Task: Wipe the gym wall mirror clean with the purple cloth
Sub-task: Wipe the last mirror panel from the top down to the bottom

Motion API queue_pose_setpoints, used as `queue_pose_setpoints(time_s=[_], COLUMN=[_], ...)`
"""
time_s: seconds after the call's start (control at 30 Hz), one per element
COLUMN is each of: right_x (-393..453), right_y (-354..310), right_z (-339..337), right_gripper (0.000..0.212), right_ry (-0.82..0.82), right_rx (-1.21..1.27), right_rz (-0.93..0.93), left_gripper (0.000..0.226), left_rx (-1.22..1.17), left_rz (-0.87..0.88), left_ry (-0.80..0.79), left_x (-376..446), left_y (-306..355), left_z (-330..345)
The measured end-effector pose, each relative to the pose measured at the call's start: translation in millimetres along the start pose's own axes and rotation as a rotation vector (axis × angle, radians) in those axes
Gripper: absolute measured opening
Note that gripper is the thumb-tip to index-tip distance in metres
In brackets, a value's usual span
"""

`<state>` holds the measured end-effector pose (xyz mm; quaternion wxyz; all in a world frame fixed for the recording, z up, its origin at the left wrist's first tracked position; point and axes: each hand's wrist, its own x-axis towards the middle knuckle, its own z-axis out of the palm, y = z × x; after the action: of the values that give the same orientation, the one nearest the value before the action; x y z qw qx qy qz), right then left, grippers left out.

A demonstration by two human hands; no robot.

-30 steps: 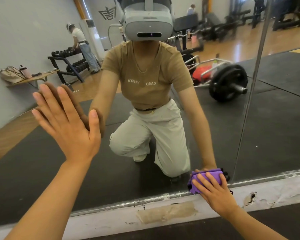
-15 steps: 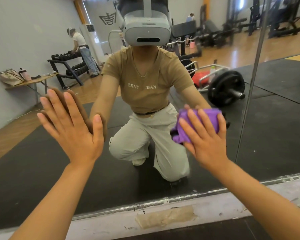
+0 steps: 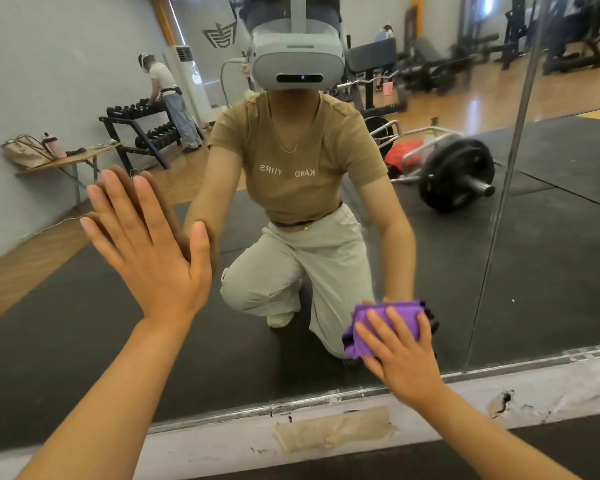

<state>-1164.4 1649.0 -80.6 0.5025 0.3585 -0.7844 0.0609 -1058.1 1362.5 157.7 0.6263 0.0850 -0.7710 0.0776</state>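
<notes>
The gym wall mirror (image 3: 551, 271) is a large upright pane that reaches almost to the floor, with a thin vertical seam toward its right side and a chipped, scuffed pale strip running along its bottom edge. The purple cloth (image 3: 378, 315) is a small bunched-up wad, folded over on itself with a darker edge showing, pressed flat against the glass in the lower part of the mirror, just above that bottom edge and left of the seam.

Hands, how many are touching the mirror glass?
2. The left hand presses flat on the mirror at left; the right hand presses the purple cloth low against it.
</notes>
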Motion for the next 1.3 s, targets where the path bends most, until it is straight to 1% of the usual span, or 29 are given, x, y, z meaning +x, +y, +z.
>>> queue_pose_setpoints(time_s=[0.07, 0.17, 0.3, 0.4, 0.5, 0.57, 0.67, 0.8, 0.87, 0.97, 1.07, 1.13, 1.23, 1.3], right_x=[-40.3, -77.1, -81.2, -77.1, -48.6, -13.3, 61.6, 158.2, 175.3, 162.4, 114.4, 68.2, -18.1, -64.4], right_y=[-7.2, -12.9, -15.1, -7.6, 0.9, 3.9, 16.0, 40.7, 43.3, 32.6, 14.3, 3.2, -7.6, -10.1], right_z=[14.4, 24.8, 23.5, 18.6, 7.8, -2.8, -28.7, -69.0, -74.4, -64.1, -40.8, -21.8, 8.7, 21.7], right_gripper=[0.056, 0.054, 0.053, 0.053, 0.052, 0.054, 0.059, 0.064, 0.062, 0.061, 0.064, 0.061, 0.055, 0.054], right_ry=[-0.104, -0.201, -0.27, -0.271, -0.202, -0.091, 0.081, 0.256, 0.311, 0.349, 0.265, 0.143, -0.085, -0.201], right_rx=[-0.036, -0.039, -0.009, -0.011, -0.005, -0.013, 0.008, 0.055, 0.072, 0.07, 0.063, 0.029, -0.042, -0.049], right_rz=[-0.051, -0.078, -0.036, -0.095, -0.14, -0.13, -0.036, 0.123, 0.188, 0.226, 0.143, 0.034, -0.114, -0.168], left_gripper=[0.07, 0.07, 0.069, 0.069, 0.069, 0.068, 0.067, 0.068, 0.068, 0.067, 0.067, 0.067, 0.067, 0.068], left_rx=[0.001, 0.0, -0.013, -0.007, -0.008, -0.005, -0.009, -0.016, -0.016, -0.004, -0.018, -0.022, -0.009, -0.009], left_rz=[0.003, 0.008, 0.007, -0.003, -0.002, 0.001, 0.006, 0.011, 0.011, 0.014, 0.01, 0.007, 0.004, 0.004], left_ry=[0.008, 0.013, 0.017, 0.014, 0.004, 0.003, 0.005, 0.003, 0.002, 0.005, 0.005, 0.008, 0.014, 0.01], left_x=[0.4, -0.7, -0.6, 0.0, 0.7, 1.0, 0.7, 0.7, 0.5, 0.8, 0.0, -0.1, 1.1, 1.2], left_y=[-0.5, -2.5, -1.5, -1.9, -1.6, -1.3, -1.1, -1.1, -1.3, -1.8, -1.4, -0.4, 0.8, 0.0], left_z=[0.9, 1.5, 1.1, 0.8, 0.4, 0.1, -0.2, -1.4, -1.6, -0.3, -0.4, -0.3, 0.5, 0.6])
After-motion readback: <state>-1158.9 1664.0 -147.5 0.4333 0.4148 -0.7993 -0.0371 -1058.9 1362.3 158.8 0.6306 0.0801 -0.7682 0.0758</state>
